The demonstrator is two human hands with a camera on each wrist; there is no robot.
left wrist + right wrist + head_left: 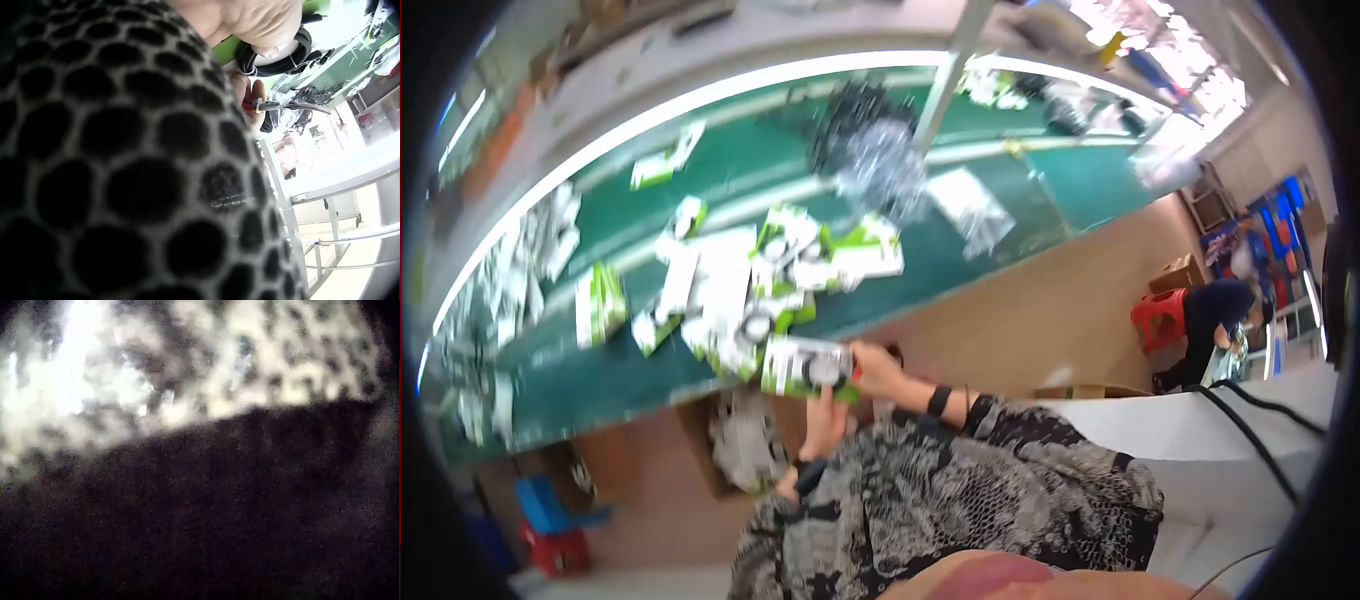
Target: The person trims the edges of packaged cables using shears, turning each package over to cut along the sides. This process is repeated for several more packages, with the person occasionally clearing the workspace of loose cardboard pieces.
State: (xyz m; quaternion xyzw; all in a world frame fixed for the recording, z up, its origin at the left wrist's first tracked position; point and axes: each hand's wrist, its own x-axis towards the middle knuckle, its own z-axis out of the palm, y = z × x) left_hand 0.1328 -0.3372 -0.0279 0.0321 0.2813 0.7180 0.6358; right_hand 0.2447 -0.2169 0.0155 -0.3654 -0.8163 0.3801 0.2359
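A green and white package (805,365) with a black coiled cable on it is held between both hands, just off the edge of the green table (1000,160). My left hand (825,415) grips its lower edge from below. My right hand (872,368) holds its right end. In the left wrist view my left hand (250,19) is curled over the package (228,47) and the black coil (281,59), with fingertips of the other hand (240,84) and a small red item just below. The right wrist view shows only blurred patterned sleeve.
Several more green and white packages (740,270) lie heaped on the table, with clear bags (880,160) behind them. A cardboard box (740,440) stands under the table edge. Red and blue stools (550,530) sit lower left. A person (1215,320) crouches by a red stool far right.
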